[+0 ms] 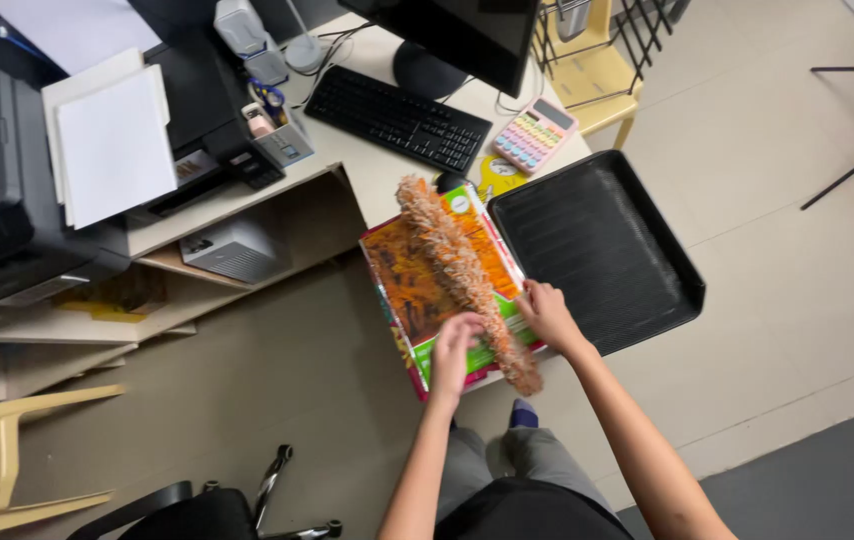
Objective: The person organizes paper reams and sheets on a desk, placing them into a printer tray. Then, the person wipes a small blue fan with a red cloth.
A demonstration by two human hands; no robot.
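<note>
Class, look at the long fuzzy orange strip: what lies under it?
The fuzzy orange strip lies on a stack of colourful flat packs, with both hands, left and right, on its near end. The pack surface directly beneath it is covered.

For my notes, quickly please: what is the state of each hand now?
Left hand: fingers curled on the long fuzzy orange strip; a firm grip cannot be told.
Right hand: resting on the colourful box edge; grip unclear.

garland: fuzzy, bristly tinsel-like strands, orange-brown
box: glossy printed cardboard
tray: black plastic, ribbed, slight sheen
calculator: smooth pastel plastic
keyboard: matt black plastic
floor: smooth pale tiles
</note>
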